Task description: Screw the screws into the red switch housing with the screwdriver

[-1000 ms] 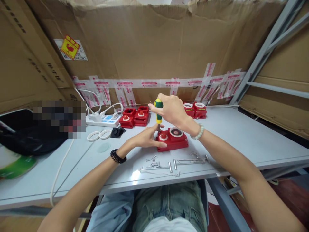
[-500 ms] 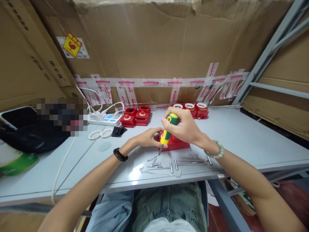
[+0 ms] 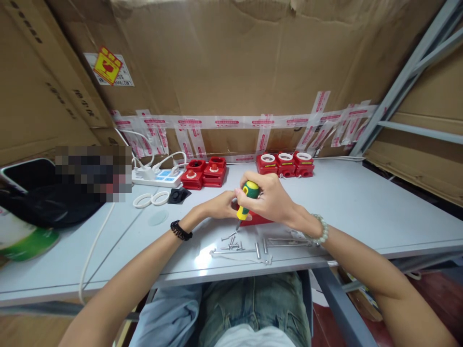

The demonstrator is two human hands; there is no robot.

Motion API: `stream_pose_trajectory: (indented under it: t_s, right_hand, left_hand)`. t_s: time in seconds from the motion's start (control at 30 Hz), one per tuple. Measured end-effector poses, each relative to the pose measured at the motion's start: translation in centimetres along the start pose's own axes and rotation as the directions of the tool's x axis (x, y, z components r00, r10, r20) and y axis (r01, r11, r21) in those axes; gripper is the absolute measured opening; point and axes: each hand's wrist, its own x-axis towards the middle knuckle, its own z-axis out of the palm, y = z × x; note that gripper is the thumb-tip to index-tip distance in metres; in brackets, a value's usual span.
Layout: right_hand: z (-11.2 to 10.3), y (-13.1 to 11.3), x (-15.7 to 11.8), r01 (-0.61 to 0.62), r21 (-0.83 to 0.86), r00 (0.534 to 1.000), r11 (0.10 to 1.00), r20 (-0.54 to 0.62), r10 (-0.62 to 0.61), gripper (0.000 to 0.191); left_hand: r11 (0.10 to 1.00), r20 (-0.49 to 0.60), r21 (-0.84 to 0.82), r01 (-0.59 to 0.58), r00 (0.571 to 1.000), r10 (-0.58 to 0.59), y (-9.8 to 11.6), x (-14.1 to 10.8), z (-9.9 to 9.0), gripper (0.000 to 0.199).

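Grey table (image 3: 361,202) is running across the view, cardboard walls (image 3: 235,58) standing behind it, taped along the bottom edge. Black bag (image 3: 47,205) is lying at far left. White power strip (image 3: 157,178) is sitting at the back left, cables plugged in. Two clusters of red housings are lining the back: one pair (image 3: 204,173) near the strip, a row of three with white rings (image 3: 285,164) further right.

Red switch box (image 3: 255,219) is sitting near the front middle of the table, mostly hidden behind both hands. Left hand (image 3: 217,207) is resting against its left side, fingers curled loosely on it, bracing it. Right hand (image 3: 269,200) is closing in a fist around the green-and-yellow screwdriver (image 3: 246,202), which is tilting down-left, tip pointing to the table just in front of the box.

Loose screws (image 3: 231,241) and longer metal pins (image 3: 258,249) are lying scattered just in front of the tip. Two white rings (image 3: 151,199) are lying beside a small black part (image 3: 178,195).
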Motion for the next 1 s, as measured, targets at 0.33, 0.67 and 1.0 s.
stream_pose_trajectory:
  t_s: [0.33,0.67,1.0]
  right_hand:
    - [-0.6,-0.6,0.2,0.066,-0.013,0.997,0.998,-0.050,-0.067,0.017]
    - [-4.9,-2.0,0.6,0.001,-0.059,0.947,0.998,-0.321,-0.020,0.017]
    - [-4.3,-0.7,0.9,-0.075,-0.047,0.957,0.996,-0.283,0.059,0.017]
  left_hand:
    - [1.000,0.013,0.015,0.019,1.000,-0.019,0.6,-0.1,0.0,0.037]
    - [0.993,0.096,0.056,0.100,0.990,-0.105,0.3,-0.7,-1.0,0.075]
    - [0.996,0.107,0.039,0.080,0.991,-0.084,0.5,-0.7,-1.1,0.071]
